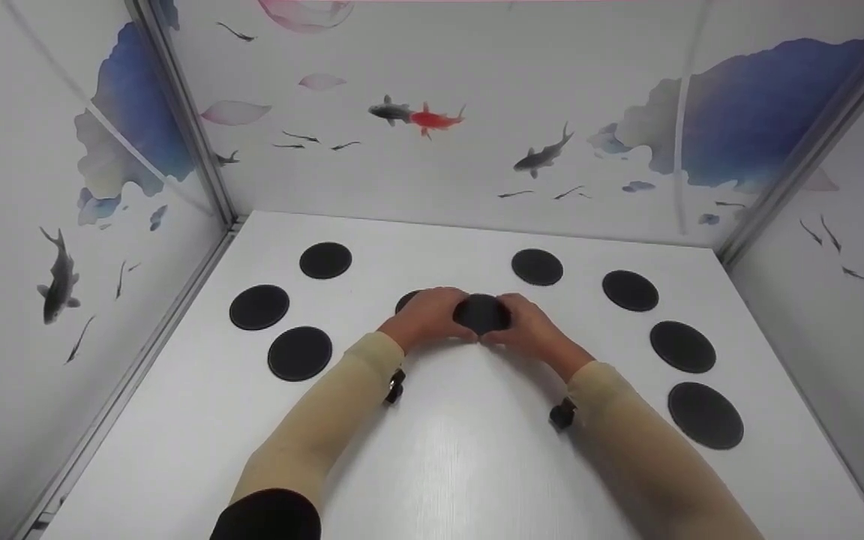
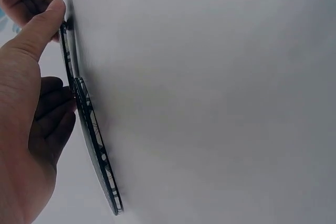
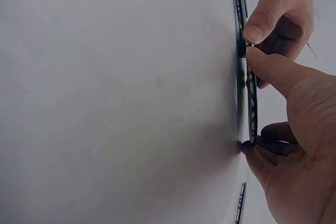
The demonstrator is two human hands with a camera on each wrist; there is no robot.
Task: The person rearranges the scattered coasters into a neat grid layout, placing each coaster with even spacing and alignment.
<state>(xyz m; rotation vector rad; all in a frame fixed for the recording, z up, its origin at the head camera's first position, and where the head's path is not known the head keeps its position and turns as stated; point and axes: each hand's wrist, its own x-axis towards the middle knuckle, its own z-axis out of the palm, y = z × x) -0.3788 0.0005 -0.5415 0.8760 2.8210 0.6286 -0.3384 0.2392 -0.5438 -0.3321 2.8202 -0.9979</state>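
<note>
Left hand (image 1: pixel 430 313), gripping a black disc (image 1: pixel 483 315), partly hides another disc (image 1: pixel 403 301).

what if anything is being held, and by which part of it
A black disc, by its rim: the left hand holds its left side, the right hand its right side.

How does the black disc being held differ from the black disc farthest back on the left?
The held disc is pinched between the left grip and the right grip; the back-left disc lies untouched on the table. The held disc is partly covered; the back-left disc shows its whole outline. Both look black and round.
</note>
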